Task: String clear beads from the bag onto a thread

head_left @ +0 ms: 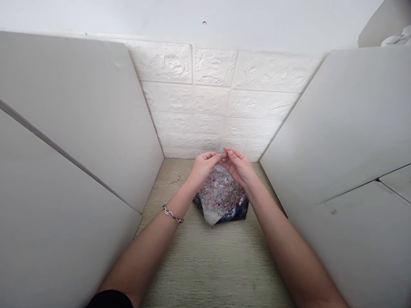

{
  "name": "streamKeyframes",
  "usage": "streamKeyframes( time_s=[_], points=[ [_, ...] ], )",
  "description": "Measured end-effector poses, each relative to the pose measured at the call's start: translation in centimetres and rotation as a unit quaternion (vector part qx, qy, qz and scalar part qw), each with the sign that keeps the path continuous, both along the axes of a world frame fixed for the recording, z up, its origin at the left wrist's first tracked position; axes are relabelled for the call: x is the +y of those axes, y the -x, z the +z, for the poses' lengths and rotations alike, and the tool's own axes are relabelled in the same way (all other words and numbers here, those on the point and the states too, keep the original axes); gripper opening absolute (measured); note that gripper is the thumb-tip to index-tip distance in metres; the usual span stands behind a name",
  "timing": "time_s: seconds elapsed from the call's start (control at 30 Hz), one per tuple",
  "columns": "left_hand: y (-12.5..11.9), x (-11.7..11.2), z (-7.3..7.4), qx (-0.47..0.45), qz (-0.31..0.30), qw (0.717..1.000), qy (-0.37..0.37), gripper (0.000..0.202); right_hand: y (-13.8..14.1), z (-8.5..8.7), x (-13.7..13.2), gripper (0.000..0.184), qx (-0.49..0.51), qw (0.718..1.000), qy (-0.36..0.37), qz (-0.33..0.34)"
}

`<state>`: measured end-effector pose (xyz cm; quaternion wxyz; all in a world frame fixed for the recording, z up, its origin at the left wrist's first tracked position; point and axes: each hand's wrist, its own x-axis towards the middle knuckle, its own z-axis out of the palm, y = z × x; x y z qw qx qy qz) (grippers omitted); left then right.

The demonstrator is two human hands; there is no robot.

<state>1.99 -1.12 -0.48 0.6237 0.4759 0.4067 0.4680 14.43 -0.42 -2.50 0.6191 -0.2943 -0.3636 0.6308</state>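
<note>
A clear plastic bag (221, 199) full of small pink, white and red beads lies on the pale wood-grain tabletop (212, 261), with dark blue material under its edges. My left hand (202, 167) and my right hand (239, 167) meet just above the bag's far end, fingertips pinched together. Whatever they pinch is too small to make out. A metal chain bracelet (172, 214) circles my left wrist. A short strand of pale beads (174, 178) lies on the table to the left of my left hand.
White panels stand on both sides, the left panel (80, 141) and the right panel (346, 128), forming a narrow booth. A white embossed brick-pattern wall (212, 102) closes the back.
</note>
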Motion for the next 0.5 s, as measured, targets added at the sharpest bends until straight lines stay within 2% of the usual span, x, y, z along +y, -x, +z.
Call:
streamKeyframes(
  time_s=[0.5],
  points=[
    [-0.18,-0.21,0.24,0.008,0.022,0.999,-0.048,0.02,0.11,-0.38,0.1,0.023,-0.021,0.999,-0.016,0.018]
  ],
)
